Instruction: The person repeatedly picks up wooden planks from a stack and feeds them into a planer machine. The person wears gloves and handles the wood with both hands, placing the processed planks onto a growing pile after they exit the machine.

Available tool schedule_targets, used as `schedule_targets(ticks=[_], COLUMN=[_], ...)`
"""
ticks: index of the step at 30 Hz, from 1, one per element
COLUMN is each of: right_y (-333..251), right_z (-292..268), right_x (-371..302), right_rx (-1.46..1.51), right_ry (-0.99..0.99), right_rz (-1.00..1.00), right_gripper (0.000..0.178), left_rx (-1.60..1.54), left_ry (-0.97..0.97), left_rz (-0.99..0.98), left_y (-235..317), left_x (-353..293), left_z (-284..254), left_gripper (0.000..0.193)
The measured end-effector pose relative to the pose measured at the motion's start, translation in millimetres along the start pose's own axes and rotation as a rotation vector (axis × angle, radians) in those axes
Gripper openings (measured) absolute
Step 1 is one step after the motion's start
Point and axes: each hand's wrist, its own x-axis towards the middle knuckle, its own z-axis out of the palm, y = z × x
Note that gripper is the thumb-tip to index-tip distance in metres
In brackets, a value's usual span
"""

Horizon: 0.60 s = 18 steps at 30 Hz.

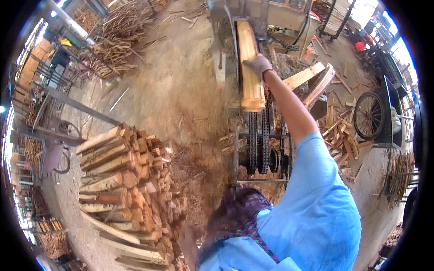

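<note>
My right hand (259, 67), in a greyish glove, is on the upper right side of a log (251, 88) with a flat pale face. Its fingers curl over the log's edge; the underside of the grip is hidden. The log lies lengthwise in a metal machine, its near end above a pair of chains (258, 142) and its far end by the machine's frame (257, 18). My right arm reaches forward from a blue sleeve. My left hand does not show.
On the left stands a tall stack of split wood (131, 180). Two cut boards (307, 77) lean right of the machine, above a heap of offcuts (346, 140). A cart wheel (370, 116) is at far right. Thin sticks (117, 36) are piled at the back left.
</note>
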Motion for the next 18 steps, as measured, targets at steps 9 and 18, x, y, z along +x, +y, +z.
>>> schedule_targets(ticks=[9, 18], right_y=[61, -23], right_z=[-27, 62], right_x=[-68, -408], right_rx=[-0.104, 0.620], right_ry=[0.190, -0.327], right_rz=[-0.460, -0.645], right_gripper=[0.055, 0.057], left_rx=[0.223, -0.105], left_ry=[0.077, 0.562], left_rz=[0.238, 0.276], left_y=[21, -101], left_x=[-13, -49], left_z=[-33, -130], left_gripper=[0.052, 0.047])
